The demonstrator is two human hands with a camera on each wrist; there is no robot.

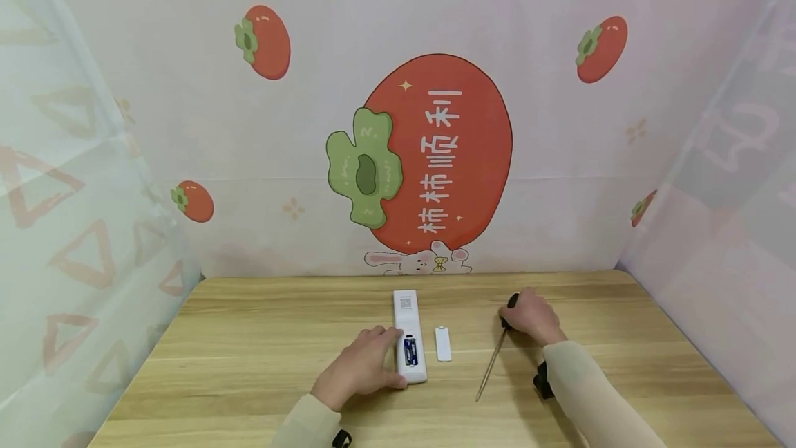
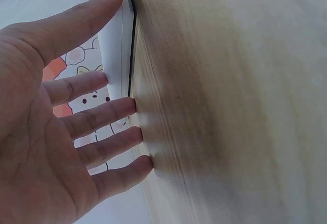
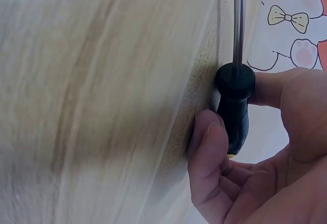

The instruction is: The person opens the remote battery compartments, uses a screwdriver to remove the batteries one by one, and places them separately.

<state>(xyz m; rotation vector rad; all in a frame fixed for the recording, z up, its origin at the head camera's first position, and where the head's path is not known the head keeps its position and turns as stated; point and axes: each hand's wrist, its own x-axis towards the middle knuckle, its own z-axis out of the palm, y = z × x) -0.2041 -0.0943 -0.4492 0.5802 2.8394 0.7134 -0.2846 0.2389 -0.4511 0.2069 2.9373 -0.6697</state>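
Note:
A white remote [image 1: 407, 315] lies face down on the wooden table [image 1: 249, 337], its battery bay open with a blue battery [image 1: 409, 351] showing. My left hand [image 1: 367, 365] rests flat against the remote's left side. In the left wrist view the thumb lies on the remote [image 2: 117, 45], the index fingertip touches its edge, and the other straight fingers [image 2: 115, 114] touch the table. The small white battery cover [image 1: 443, 343] lies just right of the remote. My right hand [image 1: 528, 316] grips the black handle [image 3: 235, 106] of a screwdriver [image 1: 491, 365] lying on the table, shaft pointing towards me.
Printed fabric walls with persimmon pictures [image 1: 435, 151] close in the table at the back and both sides. The table's left part and front right part [image 1: 653, 379] hold nothing else.

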